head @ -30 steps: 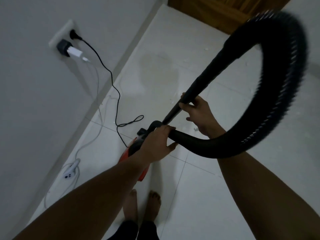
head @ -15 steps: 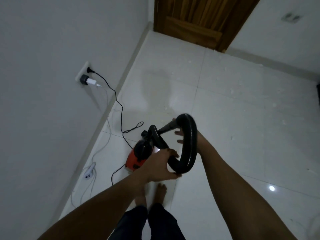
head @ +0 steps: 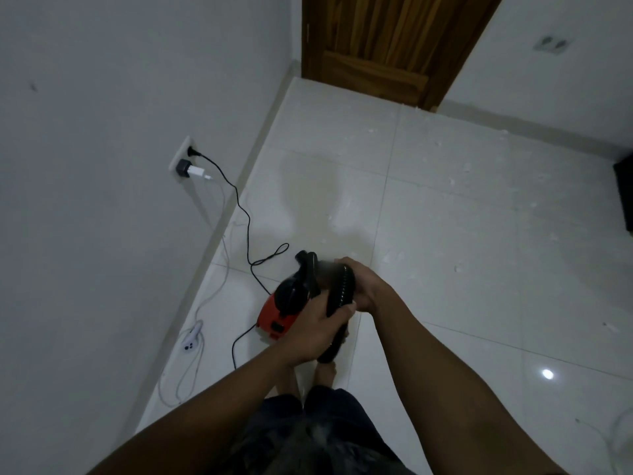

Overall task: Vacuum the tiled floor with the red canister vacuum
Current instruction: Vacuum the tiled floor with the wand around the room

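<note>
Left hand (head: 313,332) and right hand (head: 363,286) both curled round black hose (head: 340,289) (looped tight). Red canister vacuum (head: 274,313) sits on tiled floor (head: 445,234), near its left edge.

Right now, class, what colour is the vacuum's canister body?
Red canister body with black top, clearest in the head view.

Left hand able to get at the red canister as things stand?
Not yet, probably: the left hand grips the black hose, as does the right hand. Nothing shows between it and the red canister, so once it lets go the way looks free.
</note>
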